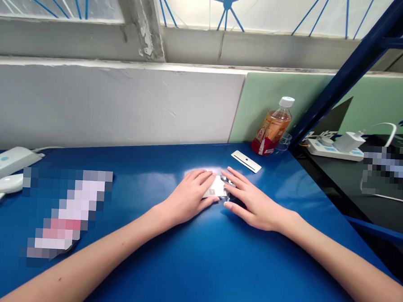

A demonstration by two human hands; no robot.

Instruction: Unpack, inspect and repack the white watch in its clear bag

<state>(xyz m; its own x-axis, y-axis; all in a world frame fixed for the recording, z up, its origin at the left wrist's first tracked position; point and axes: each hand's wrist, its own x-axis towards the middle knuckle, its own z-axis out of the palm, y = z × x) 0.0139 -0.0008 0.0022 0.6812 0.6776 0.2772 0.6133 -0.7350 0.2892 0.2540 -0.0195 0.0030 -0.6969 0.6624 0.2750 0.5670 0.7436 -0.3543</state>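
White packet [215, 188], with a small square printed code near its visible front edge, lies flat on the blue desk [181, 271], nearer the rear edge than the front and right of centre. It sits between the 2 hands: to the right of the left hand [193, 194], to the left of the right hand [255, 202]. Its long axis seems to run left to right, roughly along the desk's rear edge, though the left end is hidden, so I cannot be sure.

The left hand is the nearer of the 2, closed over that hidden end, fingers across the top and thumb along the front side. The right hand is spread, thumb well apart from its fingers, over shiny clear plastic [228, 198] at the packet's right end; I cannot tell whether its fingertips press on it. The 2 hands stand close but apart.

Towards the right rear corner lie 1 slotted white strip [246, 161] and, beyond it, 1 bottle [272, 133].
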